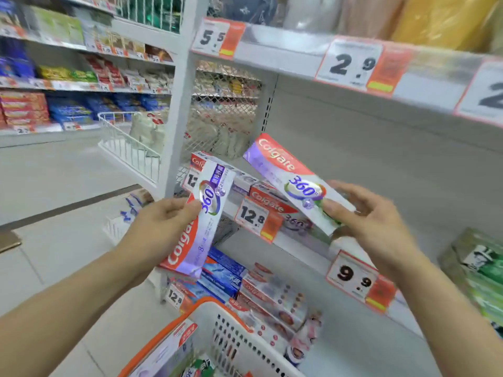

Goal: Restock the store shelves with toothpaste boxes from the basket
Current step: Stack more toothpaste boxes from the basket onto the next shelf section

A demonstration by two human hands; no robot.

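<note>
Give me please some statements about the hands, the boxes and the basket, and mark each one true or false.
1. The left hand holds a Colgate box. True.
2. The right hand holds nothing. False: it grips a second Colgate box.
3. The basket is white with an orange rim. True.
4. The price tag between the two held boxes reads 2.9. False: it reads 12.8.
5. Both held boxes already lie on the shelf. False: both are in the air, in front of it.
</note>
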